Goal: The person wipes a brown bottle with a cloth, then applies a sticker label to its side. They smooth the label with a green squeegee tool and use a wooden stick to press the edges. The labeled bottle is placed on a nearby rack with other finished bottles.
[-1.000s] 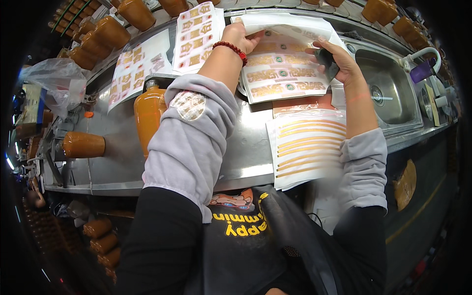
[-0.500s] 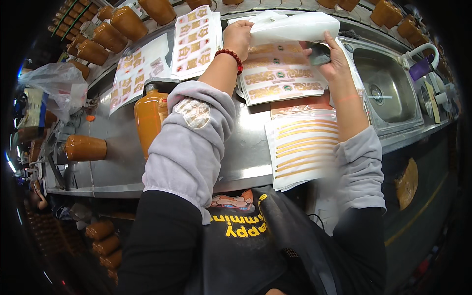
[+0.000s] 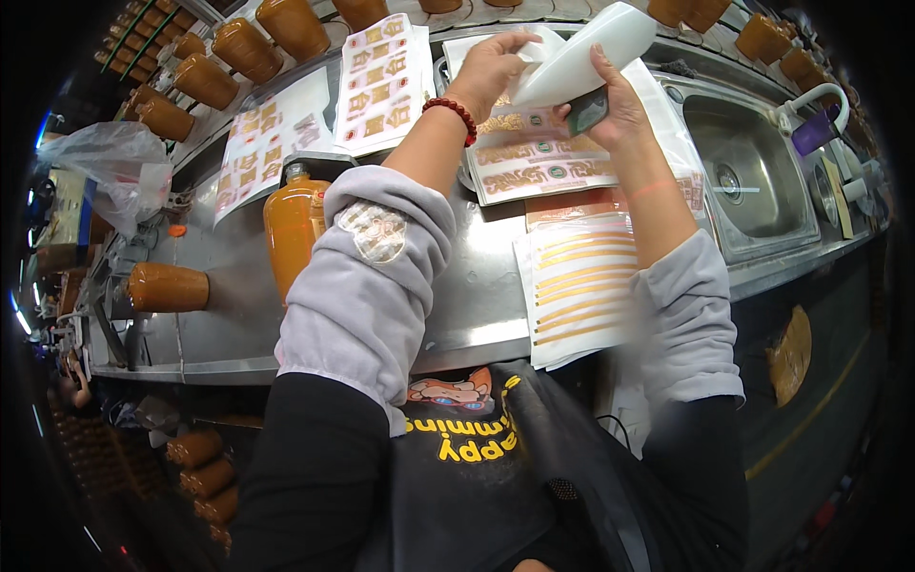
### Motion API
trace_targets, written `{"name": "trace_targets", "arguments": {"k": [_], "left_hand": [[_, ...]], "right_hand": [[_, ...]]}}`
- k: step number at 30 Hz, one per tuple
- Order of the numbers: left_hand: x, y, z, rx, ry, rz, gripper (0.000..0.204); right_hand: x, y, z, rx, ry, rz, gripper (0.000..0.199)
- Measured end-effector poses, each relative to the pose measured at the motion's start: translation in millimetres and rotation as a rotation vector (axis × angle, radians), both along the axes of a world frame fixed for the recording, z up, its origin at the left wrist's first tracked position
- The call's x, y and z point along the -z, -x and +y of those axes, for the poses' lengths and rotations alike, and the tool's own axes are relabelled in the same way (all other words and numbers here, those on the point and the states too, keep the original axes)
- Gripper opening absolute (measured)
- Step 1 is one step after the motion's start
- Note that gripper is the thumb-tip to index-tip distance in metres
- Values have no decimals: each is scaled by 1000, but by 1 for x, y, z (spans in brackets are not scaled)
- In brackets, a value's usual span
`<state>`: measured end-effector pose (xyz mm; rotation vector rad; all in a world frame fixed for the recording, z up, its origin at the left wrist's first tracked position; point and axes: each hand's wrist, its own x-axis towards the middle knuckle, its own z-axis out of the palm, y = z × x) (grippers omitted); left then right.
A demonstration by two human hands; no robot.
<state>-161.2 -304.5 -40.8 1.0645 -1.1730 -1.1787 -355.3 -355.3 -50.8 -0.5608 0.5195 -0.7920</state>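
My left hand (image 3: 496, 65) and my right hand (image 3: 615, 95) both grip a curled white backing sheet (image 3: 581, 48), lifted above the steel counter (image 3: 477, 296). Under it lies a sheet of gold and green labels (image 3: 543, 167). A red bead bracelet sits on my left wrist. My right hand also presses a small dark label against its palm. A sheet of orange strip labels (image 3: 577, 286) lies near the counter's front edge.
An upright bottle of orange liquid (image 3: 291, 229) stands by my left elbow, another lies on its side (image 3: 167, 286). More label sheets (image 3: 381, 81) and several bottles (image 3: 243, 48) line the back. A steel sink (image 3: 753, 172) is at the right, a plastic bag (image 3: 110, 167) at the left.
Both hands have lifted the white sheet up and away from the label sheet, and it has curled into a roll shape. The gold and green labels below are now uncovered.
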Motion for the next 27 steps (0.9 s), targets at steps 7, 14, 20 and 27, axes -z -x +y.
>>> {"name": "trace_targets", "arguments": {"k": [7,14,20,27], "left_hand": [[-5,5,-2,236,-24,-147,29],[12,-6,-15,-445,15,-634,40],[11,2,-33,-466,144,-982,29],[17,-21,-47,-572,178,-1105,26]], "right_hand": [[-5,-13,5,192,-50,314,37],[-6,10,-1,170,-39,329,34],[-12,17,4,124,43,276,36],[-16,49,-8,151,47,219,44]]}}
